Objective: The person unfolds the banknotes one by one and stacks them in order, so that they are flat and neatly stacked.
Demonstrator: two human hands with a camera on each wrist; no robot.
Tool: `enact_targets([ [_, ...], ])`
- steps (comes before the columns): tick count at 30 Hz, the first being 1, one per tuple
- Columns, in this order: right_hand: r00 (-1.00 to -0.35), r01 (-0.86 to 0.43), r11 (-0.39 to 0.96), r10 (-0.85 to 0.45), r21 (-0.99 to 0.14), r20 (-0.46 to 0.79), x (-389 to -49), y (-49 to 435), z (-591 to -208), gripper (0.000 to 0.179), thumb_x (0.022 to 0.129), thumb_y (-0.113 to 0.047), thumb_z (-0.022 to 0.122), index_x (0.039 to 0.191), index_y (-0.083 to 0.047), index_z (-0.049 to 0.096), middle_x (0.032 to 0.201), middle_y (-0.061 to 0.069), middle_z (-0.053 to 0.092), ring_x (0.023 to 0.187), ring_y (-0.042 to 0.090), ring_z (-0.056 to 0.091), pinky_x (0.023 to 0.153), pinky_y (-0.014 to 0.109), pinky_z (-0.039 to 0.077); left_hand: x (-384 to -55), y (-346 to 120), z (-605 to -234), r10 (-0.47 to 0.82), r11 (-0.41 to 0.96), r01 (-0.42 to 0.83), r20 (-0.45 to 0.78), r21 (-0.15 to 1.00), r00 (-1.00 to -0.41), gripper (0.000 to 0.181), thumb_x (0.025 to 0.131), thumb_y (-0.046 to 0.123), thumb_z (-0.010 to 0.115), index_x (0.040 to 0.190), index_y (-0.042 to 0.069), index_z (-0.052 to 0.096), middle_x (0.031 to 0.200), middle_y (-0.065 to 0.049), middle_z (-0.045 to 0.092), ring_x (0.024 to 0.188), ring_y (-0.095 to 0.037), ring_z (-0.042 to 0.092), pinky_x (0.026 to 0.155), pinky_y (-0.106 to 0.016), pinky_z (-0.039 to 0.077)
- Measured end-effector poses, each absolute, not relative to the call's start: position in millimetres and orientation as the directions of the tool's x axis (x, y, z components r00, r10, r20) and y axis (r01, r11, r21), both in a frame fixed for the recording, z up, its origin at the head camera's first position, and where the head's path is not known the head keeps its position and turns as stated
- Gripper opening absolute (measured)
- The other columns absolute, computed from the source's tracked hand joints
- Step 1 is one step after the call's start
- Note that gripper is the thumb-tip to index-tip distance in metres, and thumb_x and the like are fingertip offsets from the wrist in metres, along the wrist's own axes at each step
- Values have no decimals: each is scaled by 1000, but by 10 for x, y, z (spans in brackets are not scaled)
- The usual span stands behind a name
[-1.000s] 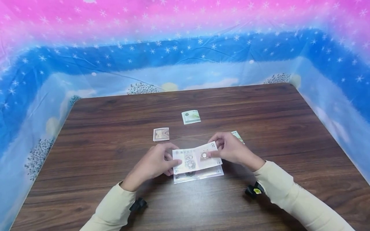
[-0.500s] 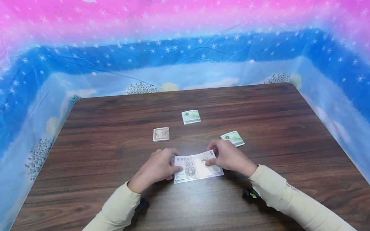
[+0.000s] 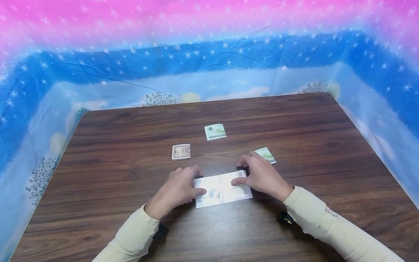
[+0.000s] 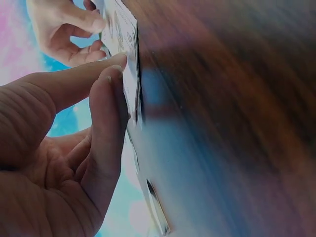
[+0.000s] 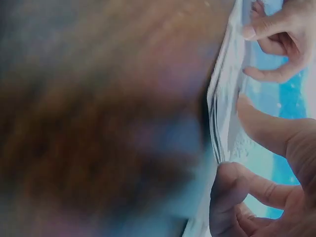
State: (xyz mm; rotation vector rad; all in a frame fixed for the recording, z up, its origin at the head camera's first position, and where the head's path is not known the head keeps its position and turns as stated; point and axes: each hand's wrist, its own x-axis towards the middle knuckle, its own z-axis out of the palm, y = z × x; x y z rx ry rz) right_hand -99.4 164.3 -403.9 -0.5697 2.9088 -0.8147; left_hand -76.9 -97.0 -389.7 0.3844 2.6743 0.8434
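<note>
A stack of banknotes (image 3: 224, 193) lies unfolded on the table before me, its top note pale with glare and marked 20. My left hand (image 3: 176, 189) holds the stack's left end, thumb on the top note and fingers at the edge. At the right end, my right hand (image 3: 262, 176) has its thumb on the note and its curled fingers by the edge. The right wrist view shows several layered paper edges of the stack (image 5: 222, 94), with a fingertip against the near corner. In the left wrist view, thumb and forefinger meet close to the stack (image 4: 131, 74).
A brown folded banknote (image 3: 181, 151) lies beyond the left hand, and a green folded one (image 3: 215, 131) farther back. Another green folded banknote (image 3: 268, 155) is partly hidden behind the right hand. A snowflake-patterned cloth (image 3: 196, 54) surrounds the wooden table (image 3: 114, 145).
The top banknote, held raised above the stack a second ago, has come down flat onto it, and both hands have lowered with it. The right fingers have since spread slightly away from its far edge.
</note>
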Motion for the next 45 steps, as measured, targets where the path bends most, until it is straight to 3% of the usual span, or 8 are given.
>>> enact_targets([
  [5, -948, -281, 786, -318, -551, 29, -1105, 1833, -3948, 31, 85, -28, 84, 104, -6, 73, 92, 5, 69, 79, 18, 60, 69, 37, 51, -792, -1053, -3861, 367, 705, 150, -176, 694, -913, 39, 88, 15, 80, 122, 5, 63, 62, 3, 64, 49, -11, 60, 51, -27, 51],
  [8, -959, -252, 815, -284, -522, 20, -1193, 1983, -3910, 29, 86, -22, 83, 106, -4, 72, 93, 7, 68, 77, 20, 60, 66, 37, 49, -815, -1122, -3849, 355, 641, 114, -162, 759, -921, 37, 92, 13, 76, 125, 5, 62, 66, 0, 68, 53, -13, 64, 53, -29, 56],
  [14, -968, -209, 864, -248, -458, -25, -1368, 2240, -3927, 44, 81, -20, 86, 113, 4, 67, 97, 15, 65, 86, 28, 59, 73, 47, 49, -851, -1212, -3865, 345, 520, 58, -147, 852, -927, 33, 95, 10, 72, 124, -1, 62, 73, -8, 71, 58, -22, 68, 53, -34, 61],
  [24, -952, -165, 856, -268, -490, -147, -1498, 2370, -3998, 59, 78, -21, 89, 121, 9, 62, 107, 24, 64, 99, 35, 59, 85, 53, 50, -855, -1243, -3877, 373, 474, 40, -160, 880, -914, 32, 96, 10, 70, 123, -4, 60, 75, -13, 71, 60, -27, 70, 55, -35, 62],
  [31, -950, -152, 830, -273, -536, -153, -1539, 2401, -4008, 53, 78, -16, 89, 113, 6, 56, 106, 23, 60, 96, 35, 58, 85, 51, 50, -850, -1254, -3874, 391, 456, 39, -160, 889, -907, 31, 97, 9, 69, 122, -5, 60, 76, -15, 71, 61, -28, 70, 56, -38, 62],
  [35, -963, -132, 815, -240, -564, -120, -1542, 2408, -4009, 43, 81, -10, 85, 107, 2, 52, 98, 19, 60, 88, 31, 57, 77, 44, 48, -847, -1261, -3880, 394, 432, 36, -153, 901, -906, 30, 97, 8, 68, 122, -6, 60, 77, -16, 71, 63, -30, 71, 58, -38, 63],
  [40, -982, -115, 791, -183, -601, -53, -1549, 2403, -3962, 24, 90, -5, 74, 104, 1, 55, 93, 15, 61, 81, 27, 58, 70, 37, 47, -846, -1258, -3875, 384, 398, 36, -131, 917, -914, 30, 96, 7, 69, 122, -6, 60, 81, -17, 72, 67, -31, 72, 60, -39, 63],
  [45, -988, -119, 753, -151, -648, 7, -1558, 2361, -3852, 20, 90, -3, 72, 103, 1, 57, 93, 15, 62, 83, 28, 60, 72, 36, 47, -850, -1211, -3861, 346, 393, 55, -93, 918, -934, 28, 96, 8, 70, 120, -4, 63, 89, -17, 74, 72, -29, 74, 66, -41, 63],
])
